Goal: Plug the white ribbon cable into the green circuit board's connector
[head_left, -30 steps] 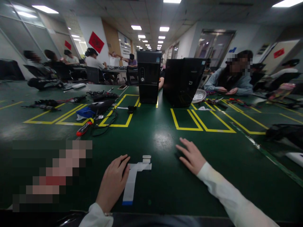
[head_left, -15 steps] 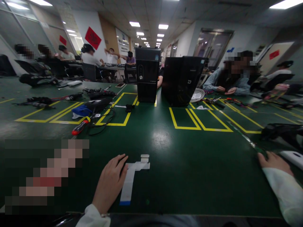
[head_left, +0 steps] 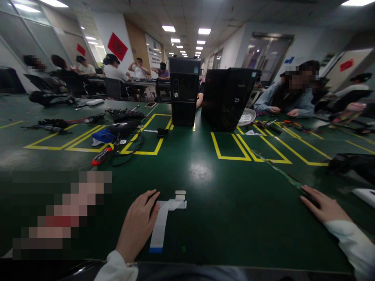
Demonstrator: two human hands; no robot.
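My left hand [head_left: 139,224] lies palm down on the green table with its fingers stretched out, nothing gripped. Right beside its thumb and fingertips is a flat white ribbon cable [head_left: 159,230] with a blue end and a bent upper part, ending in a small connector [head_left: 180,195]. On the right, my right hand [head_left: 325,207] has its thumb and fingers closed around the near end of a long, narrow green circuit board strip [head_left: 281,174]. The strip slants away to the upper left, and its near end is hidden under the fingers.
Two black computer towers [head_left: 184,91] [head_left: 228,99] stand at the middle back. A red-handled screwdriver [head_left: 101,156], a blue item [head_left: 102,136] and black cables [head_left: 129,156] lie left. Yellow tape [head_left: 233,158] marks the table [head_left: 205,218]. Across it sits a person in a blue sleeve [head_left: 265,102].
My right hand has moved left over the table, bringing the circuit board strip with it toward the middle. My left hand and the ribbon cable stay in place; the view has shifted slightly.
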